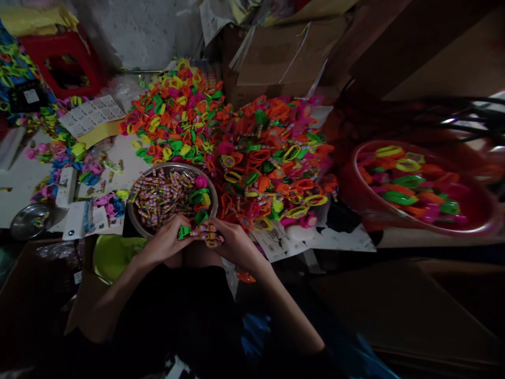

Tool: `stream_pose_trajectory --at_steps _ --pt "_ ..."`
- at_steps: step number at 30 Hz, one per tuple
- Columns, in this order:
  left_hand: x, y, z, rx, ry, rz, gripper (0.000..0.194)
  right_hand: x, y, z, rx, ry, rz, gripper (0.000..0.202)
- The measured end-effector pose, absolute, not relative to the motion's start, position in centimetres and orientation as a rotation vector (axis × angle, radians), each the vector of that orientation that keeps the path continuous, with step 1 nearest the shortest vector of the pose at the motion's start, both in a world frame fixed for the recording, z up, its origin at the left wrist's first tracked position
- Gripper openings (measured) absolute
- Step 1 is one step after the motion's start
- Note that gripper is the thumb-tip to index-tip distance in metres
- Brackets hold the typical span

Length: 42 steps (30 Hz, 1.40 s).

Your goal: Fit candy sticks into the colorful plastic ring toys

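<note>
My left hand [170, 239] pinches a small green plastic toy piece [183, 232], close to the near rim of a metal bowl. My right hand [233, 241] is closed on several small patterned tubes [213, 237]; one tube reaches across toward the green piece. Whether that tube is joined to the green piece, I cannot tell. The metal bowl [215, 196] just beyond my hands is full of similar pink and yellow patterned tubes [160, 197]. A few green, yellow and pink plastic pieces [200, 197] lie at its right side.
A large heap of bright toy watch-like pieces [272, 163] covers the table behind the bowl. To the right stands a red basin [357, 163] with more. Cardboard box [272, 58], red stool [84, 58], small metal bowl [23, 223] and lime-green container [108, 260] surround the work area.
</note>
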<state>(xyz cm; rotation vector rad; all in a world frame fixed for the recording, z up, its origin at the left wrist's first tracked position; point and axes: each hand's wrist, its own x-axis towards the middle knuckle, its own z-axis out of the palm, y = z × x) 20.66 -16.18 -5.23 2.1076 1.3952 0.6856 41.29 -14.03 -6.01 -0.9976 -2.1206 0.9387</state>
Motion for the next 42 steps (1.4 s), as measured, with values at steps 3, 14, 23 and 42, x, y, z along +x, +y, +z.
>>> stream_pose_trajectory --at_steps 3,14,23,42 --pt "20.7 -16.3 -5.3 2.126 1.423 0.739 0.024 41.0 -14.3 -6.5 -0.963 -2.128 0.804 0.021" --pt "20.0 -16.1 -5.2 2.254 1.316 0.668 0.013 40.3 -14.9 -8.4 -0.921 -2.042 0.75 0.024" --pt "19.6 -16.5 -6.9 2.201 1.338 0.685 0.015 39.7 -15.2 -8.9 -0.874 -2.05 0.642 0.02" --pt "17.7 -12.6 -12.6 2.239 1.745 0.282 0.028 51.2 -5.9 -12.2 -1.423 -1.342 0.32 0.031"
